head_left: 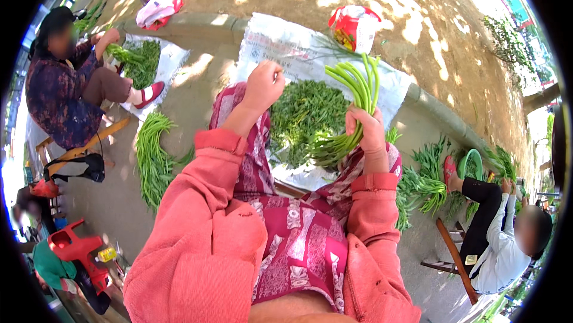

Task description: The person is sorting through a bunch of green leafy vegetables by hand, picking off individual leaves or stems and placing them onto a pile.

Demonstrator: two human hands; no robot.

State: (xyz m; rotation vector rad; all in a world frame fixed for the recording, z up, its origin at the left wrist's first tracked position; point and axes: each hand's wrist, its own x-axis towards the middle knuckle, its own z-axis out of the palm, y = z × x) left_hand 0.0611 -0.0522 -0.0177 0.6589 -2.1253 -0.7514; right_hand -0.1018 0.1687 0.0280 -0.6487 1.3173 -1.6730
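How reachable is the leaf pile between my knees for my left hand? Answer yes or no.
Probably yes: the left hand is near the leaf pile, with nothing visible blocking the way.

Strong daylight filters down in dapples, burning patches of the earth [412, 31] beyond the white sheet's [271, 36] far edge almost to white. Past its left edge, the pavement [122, 183] lies mostly in soft shade. The bunch of green stems [361, 84] looks fairly crisp; the curb [444, 111] bows (fisheye bending), and black rounds off the picture's corners.
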